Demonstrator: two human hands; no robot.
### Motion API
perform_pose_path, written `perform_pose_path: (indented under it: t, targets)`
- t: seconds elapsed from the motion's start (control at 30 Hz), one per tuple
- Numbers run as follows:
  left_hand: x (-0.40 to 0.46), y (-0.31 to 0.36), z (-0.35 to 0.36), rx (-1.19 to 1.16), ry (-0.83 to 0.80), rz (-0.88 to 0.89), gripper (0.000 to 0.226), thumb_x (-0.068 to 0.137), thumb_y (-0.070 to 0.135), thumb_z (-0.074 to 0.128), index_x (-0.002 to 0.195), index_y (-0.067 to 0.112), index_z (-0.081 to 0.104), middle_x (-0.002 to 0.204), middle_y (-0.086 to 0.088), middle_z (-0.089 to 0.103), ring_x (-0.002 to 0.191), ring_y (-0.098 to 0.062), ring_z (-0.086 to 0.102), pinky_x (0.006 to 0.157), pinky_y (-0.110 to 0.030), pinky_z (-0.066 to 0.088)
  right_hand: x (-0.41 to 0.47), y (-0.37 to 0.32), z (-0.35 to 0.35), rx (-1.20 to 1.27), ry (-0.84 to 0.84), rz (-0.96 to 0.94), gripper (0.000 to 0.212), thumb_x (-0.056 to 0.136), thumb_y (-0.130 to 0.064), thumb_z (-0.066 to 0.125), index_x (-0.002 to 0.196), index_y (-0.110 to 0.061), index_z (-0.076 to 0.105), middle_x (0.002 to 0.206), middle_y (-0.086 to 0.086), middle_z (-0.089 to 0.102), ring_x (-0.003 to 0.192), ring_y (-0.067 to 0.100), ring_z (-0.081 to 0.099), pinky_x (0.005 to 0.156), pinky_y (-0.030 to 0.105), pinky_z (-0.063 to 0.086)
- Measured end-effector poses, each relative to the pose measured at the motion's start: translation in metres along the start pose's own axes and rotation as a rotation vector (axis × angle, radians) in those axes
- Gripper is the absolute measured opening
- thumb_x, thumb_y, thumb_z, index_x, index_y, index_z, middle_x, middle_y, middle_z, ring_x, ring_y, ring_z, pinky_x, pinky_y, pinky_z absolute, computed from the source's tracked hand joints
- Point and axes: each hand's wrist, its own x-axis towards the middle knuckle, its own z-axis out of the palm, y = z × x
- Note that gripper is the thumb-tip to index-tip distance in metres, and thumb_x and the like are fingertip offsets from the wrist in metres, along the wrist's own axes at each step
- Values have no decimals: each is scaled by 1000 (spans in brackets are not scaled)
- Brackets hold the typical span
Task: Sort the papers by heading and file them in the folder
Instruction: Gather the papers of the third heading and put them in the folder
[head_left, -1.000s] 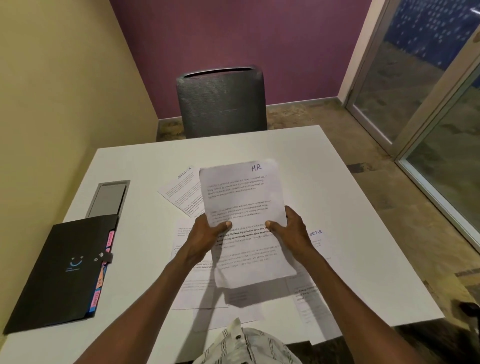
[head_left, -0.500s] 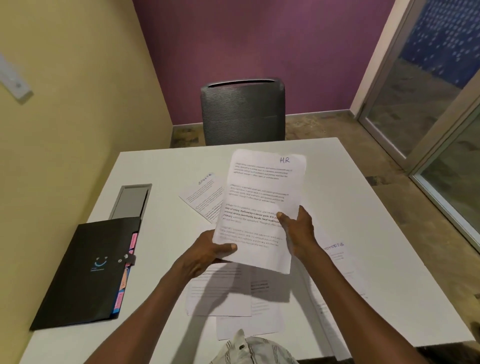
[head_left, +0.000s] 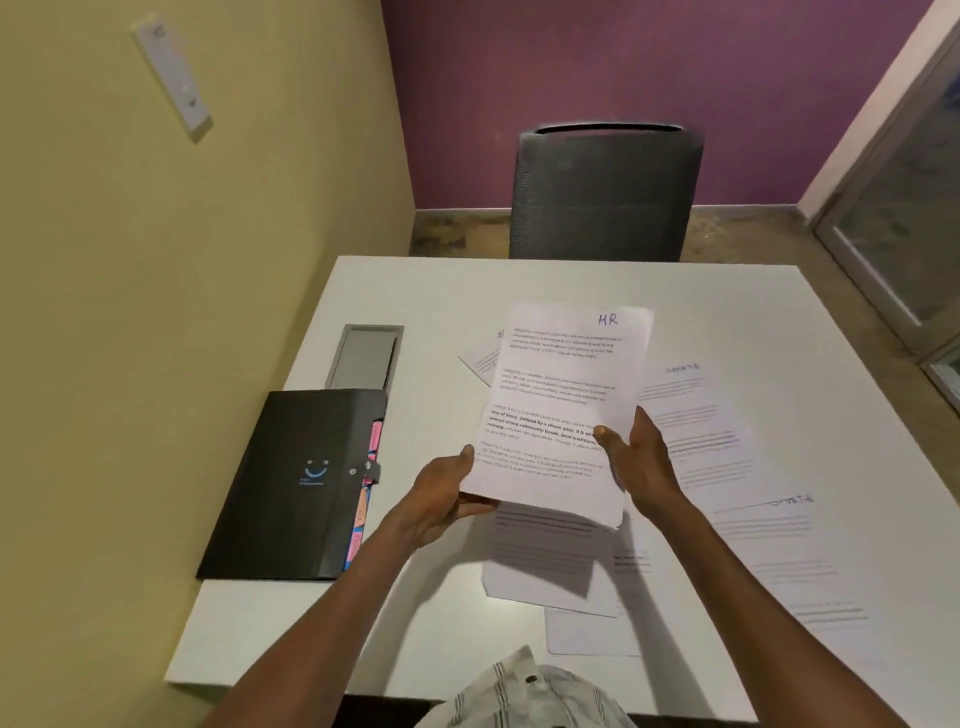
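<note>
Head view: HR paper (head_left: 563, 410) held up above the table (head_left: 727, 312), left hand (head_left: 441, 501) pinching its near-left edge, right hand (head_left: 636, 460) gripping the right edge. Black folder (head_left: 296, 483) lies shut at left, coloured tabs (head_left: 363, 499) poking out. Loose sheets (head_left: 717, 447) scattered beneath. Since a moment ago, the paper has swung leftward toward the folder.

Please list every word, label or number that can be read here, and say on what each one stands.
"HR": handwritten at the top of the held sheet.
Printed text on that sheet: too blurred to read reliably.
Handwritten headings on the loose sheets on the table: blurred, unreadable.
Small text under the smile logo on the folder: too small.
Folder tabs: unreadable.
</note>
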Motion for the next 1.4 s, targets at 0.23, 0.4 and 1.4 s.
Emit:
perform_pose_path:
  t: [0.23, 0.4, 1.4]
  targets:
    - [23, -30, -109, 406, 776, 163, 20, 95, 14, 50, 85, 10, 67, 84, -9, 68, 80, -30, 64, 66, -30, 48, -5, 2, 38, -66, 56, 71, 42, 94, -20, 60, 134, -16, 47, 126, 6, 62, 108, 22, 57, 88, 30, 42]
    - [30, -56, -171, 915, 862, 205, 19, 85, 28, 66, 95, 13, 59, 93, -6, 63, 89, -28, 64, 75, -39, 55, -17, 4, 57, -106, 59, 98, 42, 95, -19, 59, 134, -13, 47, 124, 7, 61, 101, 22, 55, 84, 32, 45]
    - [-9, 12, -186, 1489, 844, 286, 59, 90, 57, 58, 123, 9, 50, 135, -12, 51, 105, -23, 59, 74, -27, 53, -8, -33, 131, 4, -69, 55, 40, 93, -17, 58, 132, -16, 50, 119, 2, 63, 103, 22, 59, 75, 25, 41]
